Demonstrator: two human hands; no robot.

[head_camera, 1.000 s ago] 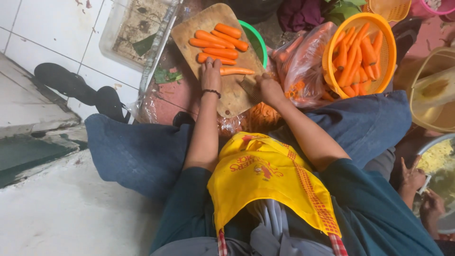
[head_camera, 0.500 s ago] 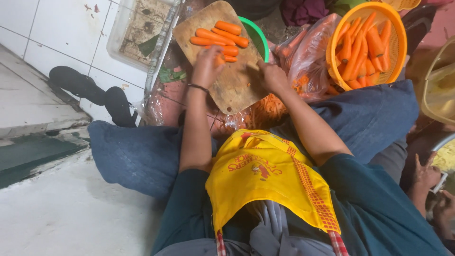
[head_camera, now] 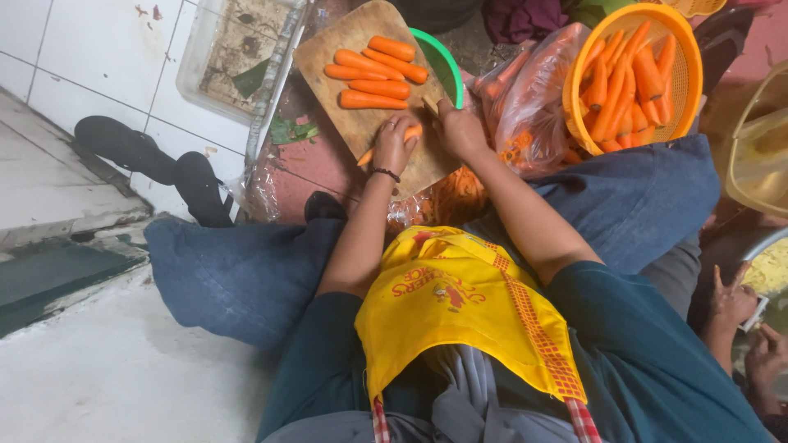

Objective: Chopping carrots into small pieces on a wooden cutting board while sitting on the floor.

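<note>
Left hand [head_camera: 394,143] has shifted from mid-board to the near edge of the wooden cutting board [head_camera: 361,123]; grip clamped on a peeled carrot [head_camera: 386,143]; right hand [head_camera: 460,130] closed on a knife handle, blade hidden; cutting under way.

The near half of the wooden cutting board [head_camera: 361,123] is bare around the left hand [head_camera: 394,146] and right hand [head_camera: 460,130]. The far half is blocked by a row of peeled carrots [head_camera: 373,72]. To the right, a plastic bag [head_camera: 525,107] and an orange basket [head_camera: 636,74] crowd the board edge.
</note>
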